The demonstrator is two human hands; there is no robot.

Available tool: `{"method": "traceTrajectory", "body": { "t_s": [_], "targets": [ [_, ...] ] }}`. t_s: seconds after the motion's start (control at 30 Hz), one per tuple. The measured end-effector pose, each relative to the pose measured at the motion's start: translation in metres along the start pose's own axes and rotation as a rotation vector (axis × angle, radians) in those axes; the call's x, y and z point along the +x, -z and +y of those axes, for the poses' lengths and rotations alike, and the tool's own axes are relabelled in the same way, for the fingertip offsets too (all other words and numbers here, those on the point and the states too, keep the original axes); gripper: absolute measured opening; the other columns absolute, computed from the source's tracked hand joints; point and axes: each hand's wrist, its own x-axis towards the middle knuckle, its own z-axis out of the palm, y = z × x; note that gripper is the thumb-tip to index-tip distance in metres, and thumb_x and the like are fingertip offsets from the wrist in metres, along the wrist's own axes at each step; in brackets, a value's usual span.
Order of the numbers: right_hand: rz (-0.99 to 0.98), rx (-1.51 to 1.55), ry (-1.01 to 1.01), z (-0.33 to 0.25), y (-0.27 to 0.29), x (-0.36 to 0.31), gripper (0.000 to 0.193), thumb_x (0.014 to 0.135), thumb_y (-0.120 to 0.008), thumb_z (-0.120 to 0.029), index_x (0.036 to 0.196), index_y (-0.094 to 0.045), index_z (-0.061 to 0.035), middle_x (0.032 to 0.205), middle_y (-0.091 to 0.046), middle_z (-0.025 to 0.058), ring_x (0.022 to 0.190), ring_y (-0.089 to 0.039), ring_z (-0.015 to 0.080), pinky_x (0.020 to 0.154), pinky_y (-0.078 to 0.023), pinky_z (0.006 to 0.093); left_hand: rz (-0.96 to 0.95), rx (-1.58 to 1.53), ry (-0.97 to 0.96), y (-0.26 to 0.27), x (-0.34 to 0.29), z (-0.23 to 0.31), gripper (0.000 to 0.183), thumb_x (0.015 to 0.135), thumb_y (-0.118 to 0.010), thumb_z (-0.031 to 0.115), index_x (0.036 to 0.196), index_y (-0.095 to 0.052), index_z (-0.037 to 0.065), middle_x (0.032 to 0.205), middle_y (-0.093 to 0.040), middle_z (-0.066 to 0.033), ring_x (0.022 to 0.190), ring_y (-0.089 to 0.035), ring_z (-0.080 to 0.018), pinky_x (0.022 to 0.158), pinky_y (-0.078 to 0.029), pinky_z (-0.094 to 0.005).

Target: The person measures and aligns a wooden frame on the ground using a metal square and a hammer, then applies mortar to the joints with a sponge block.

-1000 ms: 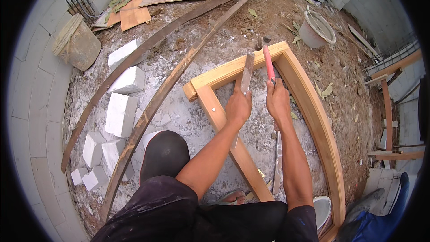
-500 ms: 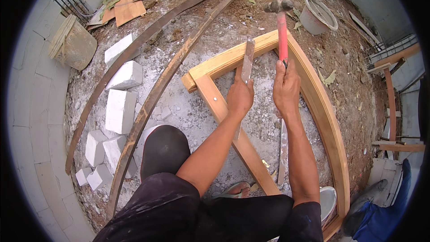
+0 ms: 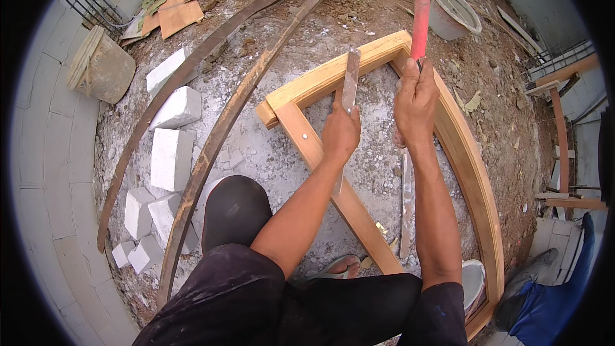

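My right hand is wrapped round the lower end of a hammer with a red handle, its dark metal head at the top of the view. My left hand grips a flat, worn metal strip, which sticks out both above and below the fist. The strip's upper end overlaps the short far side of a wooden frame; whether it touches the wood I cannot tell. A straight wooden bar of the frame runs from its left corner toward my lap, passing by my left hand.
Another narrow metal strip lies under my right forearm. White blocks and two long curved wooden strips lie to the left. Buckets stand far left and far right. A person's blue-trousered leg is at lower right.
The hammer has risen in my right hand, moving up and slightly right, away from the frame's far side. My left hand keeps its hold on the metal strip; the view has shifted a little.
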Motion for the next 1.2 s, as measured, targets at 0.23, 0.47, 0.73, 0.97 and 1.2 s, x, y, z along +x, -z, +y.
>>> {"method": "traceTrajectory", "body": {
  "t_s": [0.23, 0.47, 0.73, 0.97, 1.2],
  "targets": [
    [-0.188, -0.274, -0.064, 0.071, -0.019, -0.004, 0.037, 0.105, -0.050, -0.028, 0.107, -0.058, 0.0076, 0.087, -0.065, 0.0371, 0.087, -0.065, 0.0550, 0.074, -0.049, 0.0588, -0.036, 0.005, 0.023, 0.004, 0.000, 0.020, 0.045, 0.102, -0.056, 0.032, 0.117, -0.052, -0.010, 0.096, -0.068, -0.0371, 0.096, -0.067, -0.0525, 0.085, -0.052, -0.0570],
    [0.047, 0.027, 0.027, 0.018, -0.007, -0.002, 0.035, 0.108, -0.047, -0.027, 0.090, -0.052, 0.0032, 0.062, -0.056, 0.0243, 0.062, -0.060, 0.0479, 0.056, -0.041, 0.0533, -0.046, -0.024, 0.028, 0.003, 0.006, 0.005, 0.045, 0.102, -0.055, 0.034, 0.115, -0.053, -0.010, 0.099, -0.069, -0.0363, 0.096, -0.067, -0.0522, 0.086, -0.052, -0.0569],
    [-0.192, -0.328, -0.027, 0.067, -0.002, 0.006, 0.042, 0.106, -0.049, -0.032, 0.089, -0.056, 0.0055, 0.078, -0.065, 0.0327, 0.079, -0.066, 0.0528, 0.069, -0.047, 0.0585, -0.008, 0.038, -0.001, 0.000, 0.000, 0.015, 0.044, 0.103, -0.054, 0.035, 0.111, -0.053, -0.009, 0.098, -0.069, -0.0354, 0.095, -0.068, -0.0520, 0.085, -0.052, -0.0572],
    [0.142, -0.057, 0.137, 0.043, -0.012, 0.010, 0.035, 0.107, -0.049, -0.028, 0.096, -0.056, 0.0047, 0.064, -0.059, 0.0273, 0.065, -0.064, 0.0480, 0.060, -0.044, 0.0547, -0.006, 0.038, -0.003, 0.005, -0.001, 0.016, 0.044, 0.102, -0.055, 0.035, 0.112, -0.052, -0.009, 0.097, -0.069, -0.0344, 0.094, -0.068, -0.0518, 0.085, -0.053, -0.0569],
    [-0.030, -0.110, -0.017, 0.024, -0.002, 0.008, 0.045, 0.108, -0.046, -0.035, 0.094, -0.057, 0.0059, 0.070, -0.061, 0.0269, 0.070, -0.064, 0.0463, 0.065, -0.045, 0.0527, -0.024, 0.036, 0.052, 0.007, 0.000, 0.010, 0.045, 0.102, -0.055, 0.035, 0.114, -0.052, -0.008, 0.100, -0.069, -0.0344, 0.097, -0.067, -0.0511, 0.086, -0.052, -0.0570]
  ]
}}
